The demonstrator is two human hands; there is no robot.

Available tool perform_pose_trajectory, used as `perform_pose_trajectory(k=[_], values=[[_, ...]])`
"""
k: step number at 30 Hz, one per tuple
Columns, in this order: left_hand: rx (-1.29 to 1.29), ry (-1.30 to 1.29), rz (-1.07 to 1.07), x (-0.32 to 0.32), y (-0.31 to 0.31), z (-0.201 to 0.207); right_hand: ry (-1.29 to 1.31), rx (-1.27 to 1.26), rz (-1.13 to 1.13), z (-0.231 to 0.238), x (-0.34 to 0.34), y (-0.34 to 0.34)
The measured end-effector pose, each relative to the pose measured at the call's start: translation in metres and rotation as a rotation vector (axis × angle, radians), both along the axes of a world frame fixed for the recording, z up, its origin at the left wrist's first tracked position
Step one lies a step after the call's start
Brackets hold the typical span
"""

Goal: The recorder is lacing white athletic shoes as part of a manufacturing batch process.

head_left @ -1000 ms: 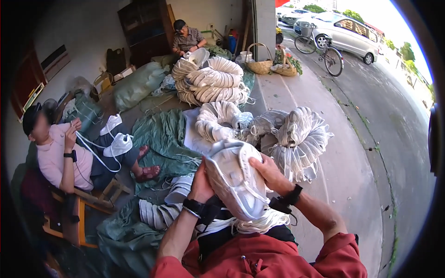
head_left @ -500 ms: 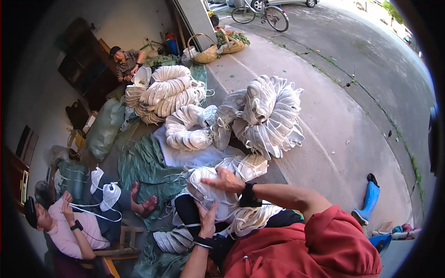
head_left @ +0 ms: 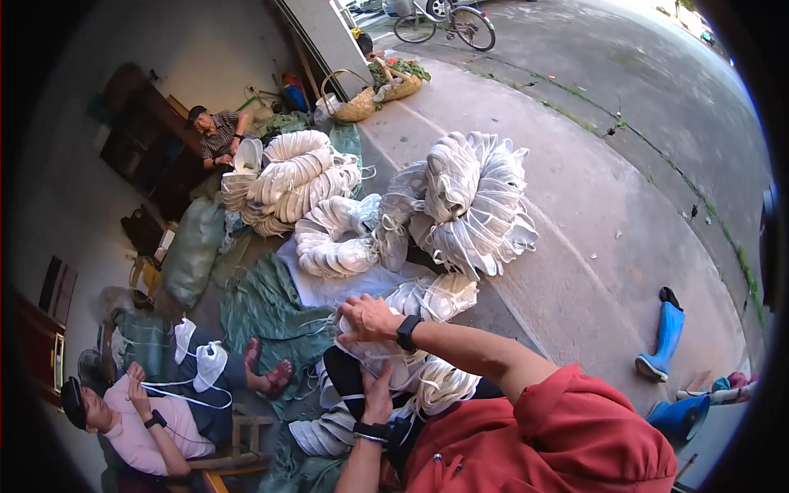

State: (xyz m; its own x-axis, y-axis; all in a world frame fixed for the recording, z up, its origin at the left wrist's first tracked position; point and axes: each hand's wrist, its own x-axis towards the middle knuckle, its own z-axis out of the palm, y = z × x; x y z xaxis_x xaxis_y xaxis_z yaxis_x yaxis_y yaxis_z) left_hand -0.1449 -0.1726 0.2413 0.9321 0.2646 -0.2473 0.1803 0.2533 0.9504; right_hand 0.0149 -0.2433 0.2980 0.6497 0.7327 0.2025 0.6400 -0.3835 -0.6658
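A nested stack of white cup-shaped masks [head_left: 398, 370] with loose straps lies across my lap. My right hand [head_left: 367, 319] curls its fingers over the stack's far left end. Lower down, my left hand [head_left: 378, 399] grips the near side of the same stack, its fingertips partly hidden against the fabric. A bundle of pale straps [head_left: 444, 386] hangs beside my lap on the right. Below my left wrist sits another short row of white masks [head_left: 325, 433]. More nested masks [head_left: 440, 297] stretch out just beyond my right hand.
Large coiled stacks of masks [head_left: 472, 205] lie ahead, with more piles [head_left: 296, 177] farther left. A person in pink [head_left: 156, 431] sits at left with straps in hand; another [head_left: 218, 135] works at the back. Green sheeting [head_left: 263, 304], blue boots [head_left: 660, 337] and baskets [head_left: 357, 107] are around.
My right hand has moved left and up, its outstretched fingers now bent over the stack's end. My left hand stays at the near side. The view has shifted slightly.
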Motion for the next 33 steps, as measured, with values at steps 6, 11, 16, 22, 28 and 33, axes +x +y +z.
perform_pose_trajectory(k=[6, 11, 16, 22, 28, 33], values=[[-0.279, 0.115, -0.025, -0.009, -0.015, 0.028, 0.047, 0.067, -0.006, -0.008, 0.002, -0.005], [-0.478, 0.277, -0.091, -0.035, -0.025, 0.024, 0.006, 0.134, 0.047, -0.009, -0.002, -0.008], [-0.366, 0.287, -0.111, -0.050, -0.026, 0.040, 0.009, 0.079, 0.004, -0.022, -0.001, -0.007], [-0.098, 0.389, -0.484, -0.076, -0.030, 0.059, -0.020, 0.073, -0.013, -0.034, -0.027, -0.054], [0.750, -0.100, -0.571, -0.083, -0.060, 0.078, -0.029, -0.163, 0.104, -0.010, -0.103, -0.152], [0.846, -0.214, -0.479, -0.080, -0.044, 0.074, 0.019, -0.025, 0.040, -0.016, -0.130, -0.191]])
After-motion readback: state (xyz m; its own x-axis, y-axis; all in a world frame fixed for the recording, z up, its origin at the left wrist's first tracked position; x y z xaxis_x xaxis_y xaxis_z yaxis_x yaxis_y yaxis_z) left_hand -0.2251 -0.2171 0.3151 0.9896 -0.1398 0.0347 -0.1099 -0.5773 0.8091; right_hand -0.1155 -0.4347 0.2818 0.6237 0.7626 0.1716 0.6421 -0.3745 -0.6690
